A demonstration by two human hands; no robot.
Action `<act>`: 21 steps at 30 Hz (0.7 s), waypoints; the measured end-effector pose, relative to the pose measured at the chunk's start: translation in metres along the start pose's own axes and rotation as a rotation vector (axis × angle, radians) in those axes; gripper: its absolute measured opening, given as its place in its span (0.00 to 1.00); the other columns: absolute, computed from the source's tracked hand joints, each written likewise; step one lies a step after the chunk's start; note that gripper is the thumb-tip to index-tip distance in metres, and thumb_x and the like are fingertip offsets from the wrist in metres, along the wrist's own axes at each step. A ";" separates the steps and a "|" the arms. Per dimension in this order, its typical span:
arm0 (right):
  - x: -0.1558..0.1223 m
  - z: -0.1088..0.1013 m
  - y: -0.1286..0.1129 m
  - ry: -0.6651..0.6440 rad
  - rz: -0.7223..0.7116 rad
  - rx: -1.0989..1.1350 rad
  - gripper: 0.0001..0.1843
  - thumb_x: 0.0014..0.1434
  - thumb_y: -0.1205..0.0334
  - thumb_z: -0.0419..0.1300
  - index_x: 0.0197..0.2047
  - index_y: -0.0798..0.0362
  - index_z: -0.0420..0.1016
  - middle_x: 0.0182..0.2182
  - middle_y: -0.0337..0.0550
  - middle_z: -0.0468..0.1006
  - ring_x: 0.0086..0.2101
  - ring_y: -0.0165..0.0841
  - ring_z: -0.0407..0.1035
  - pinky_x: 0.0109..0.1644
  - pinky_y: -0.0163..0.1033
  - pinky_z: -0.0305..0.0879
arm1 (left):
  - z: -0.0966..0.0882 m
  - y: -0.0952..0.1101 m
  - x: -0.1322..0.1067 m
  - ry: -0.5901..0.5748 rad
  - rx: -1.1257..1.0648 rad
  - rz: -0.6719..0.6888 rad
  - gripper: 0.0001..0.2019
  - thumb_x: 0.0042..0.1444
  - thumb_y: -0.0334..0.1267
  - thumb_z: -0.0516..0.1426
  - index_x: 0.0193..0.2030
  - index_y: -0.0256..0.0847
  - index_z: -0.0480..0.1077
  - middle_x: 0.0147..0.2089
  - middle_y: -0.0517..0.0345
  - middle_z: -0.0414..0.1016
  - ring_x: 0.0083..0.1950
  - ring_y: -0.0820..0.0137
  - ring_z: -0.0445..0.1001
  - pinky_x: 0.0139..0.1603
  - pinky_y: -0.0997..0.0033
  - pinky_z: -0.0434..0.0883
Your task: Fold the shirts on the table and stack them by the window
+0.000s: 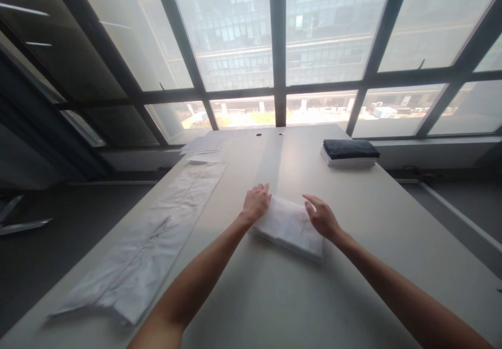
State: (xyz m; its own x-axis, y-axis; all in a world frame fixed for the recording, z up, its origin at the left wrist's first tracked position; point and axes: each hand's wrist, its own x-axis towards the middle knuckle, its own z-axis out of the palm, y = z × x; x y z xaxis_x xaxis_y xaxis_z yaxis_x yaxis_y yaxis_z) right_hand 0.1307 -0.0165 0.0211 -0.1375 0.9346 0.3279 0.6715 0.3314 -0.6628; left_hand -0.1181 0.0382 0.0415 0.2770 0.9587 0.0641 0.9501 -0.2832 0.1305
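A folded white cloth, perhaps a garment [290, 227], lies in several layers on the table in front of me, turned slightly at an angle. My left hand [257, 203] rests at its far left corner, fingers a little bent and lying along the edge. Over the right edge is my right hand [322, 217], its thumb and fingers apart; whether it touches the fabric I cannot tell. Neither hand visibly grips the cloth. To the left, a long white garment [157, 234] is spread in a narrow, wrinkled strip.
The white table [243, 307] reaches to the windows. A dark folded cloth [349, 148] tops a white folded stack [349, 161] at the far right. White paper sheets [207, 146] lie at the far left. Two small round holes are near the back edge. A curtain hangs at left.
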 end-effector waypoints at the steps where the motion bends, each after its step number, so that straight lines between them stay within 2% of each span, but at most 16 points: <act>1: -0.001 0.010 -0.005 0.005 0.039 -0.088 0.27 0.71 0.53 0.46 0.64 0.58 0.71 0.62 0.58 0.72 0.64 0.45 0.63 0.68 0.52 0.56 | 0.004 0.010 -0.004 0.021 0.000 0.060 0.23 0.73 0.45 0.44 0.69 0.42 0.61 0.67 0.42 0.68 0.68 0.58 0.66 0.68 0.56 0.59; 4: -0.012 0.036 -0.020 -0.090 0.073 -0.313 0.29 0.71 0.54 0.45 0.69 0.58 0.63 0.69 0.60 0.62 0.69 0.48 0.52 0.71 0.58 0.43 | 0.021 0.032 -0.015 0.039 0.001 0.303 0.24 0.73 0.47 0.42 0.72 0.45 0.58 0.73 0.50 0.60 0.75 0.59 0.54 0.73 0.52 0.52; 5: -0.017 0.041 -0.023 -0.121 0.070 -0.358 0.30 0.71 0.53 0.45 0.70 0.57 0.62 0.70 0.59 0.60 0.70 0.48 0.50 0.72 0.60 0.39 | 0.026 0.036 -0.018 0.040 0.006 0.352 0.25 0.73 0.48 0.41 0.72 0.45 0.58 0.74 0.50 0.59 0.76 0.58 0.52 0.73 0.49 0.50; 7: -0.026 0.044 -0.024 -0.161 0.067 -0.404 0.31 0.71 0.51 0.45 0.71 0.56 0.60 0.71 0.58 0.57 0.70 0.47 0.48 0.73 0.58 0.34 | 0.034 0.035 -0.021 0.045 0.017 0.361 0.27 0.73 0.49 0.40 0.72 0.43 0.58 0.75 0.50 0.57 0.76 0.55 0.50 0.74 0.46 0.49; 10: -0.037 0.037 -0.018 -0.183 0.084 -0.430 0.35 0.70 0.47 0.46 0.73 0.58 0.57 0.72 0.59 0.54 0.71 0.46 0.45 0.73 0.56 0.32 | 0.036 0.022 -0.019 0.024 -0.007 0.295 0.29 0.73 0.52 0.39 0.74 0.41 0.56 0.76 0.48 0.53 0.77 0.56 0.47 0.74 0.47 0.47; 13: -0.048 0.027 -0.010 -0.174 0.135 -0.435 0.37 0.69 0.47 0.46 0.74 0.60 0.53 0.73 0.58 0.49 0.72 0.46 0.40 0.73 0.58 0.27 | 0.032 0.002 -0.011 -0.051 -0.144 0.134 0.30 0.72 0.51 0.40 0.75 0.39 0.52 0.78 0.48 0.48 0.78 0.57 0.42 0.75 0.43 0.38; 15: -0.054 0.021 -0.005 -0.185 0.155 -0.391 0.38 0.69 0.47 0.46 0.75 0.62 0.50 0.74 0.58 0.46 0.73 0.45 0.37 0.73 0.59 0.26 | 0.029 -0.010 -0.006 -0.093 -0.237 0.035 0.30 0.71 0.50 0.40 0.76 0.39 0.49 0.78 0.47 0.46 0.79 0.57 0.42 0.74 0.40 0.37; 18: -0.064 0.007 0.002 -0.151 0.164 -0.215 0.37 0.69 0.49 0.46 0.73 0.63 0.53 0.74 0.58 0.46 0.73 0.44 0.37 0.74 0.58 0.30 | 0.021 -0.026 -0.003 -0.105 -0.304 -0.036 0.32 0.70 0.51 0.40 0.75 0.36 0.50 0.77 0.44 0.49 0.78 0.56 0.46 0.74 0.43 0.45; 21: -0.078 -0.018 0.007 0.034 0.282 0.085 0.34 0.67 0.49 0.47 0.70 0.60 0.61 0.72 0.57 0.55 0.71 0.44 0.46 0.74 0.55 0.41 | 0.008 -0.041 -0.014 -0.057 -0.372 -0.117 0.32 0.70 0.50 0.39 0.73 0.31 0.54 0.74 0.39 0.55 0.75 0.58 0.56 0.71 0.55 0.56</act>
State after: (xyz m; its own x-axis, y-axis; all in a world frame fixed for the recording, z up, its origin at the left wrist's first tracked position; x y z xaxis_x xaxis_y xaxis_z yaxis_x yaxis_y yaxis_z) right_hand 0.1594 -0.0898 0.0034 0.0709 0.9870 0.1445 0.6162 0.0706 -0.7844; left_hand -0.1593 0.0368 0.0272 0.1870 0.9820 -0.0262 0.8619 -0.1512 0.4841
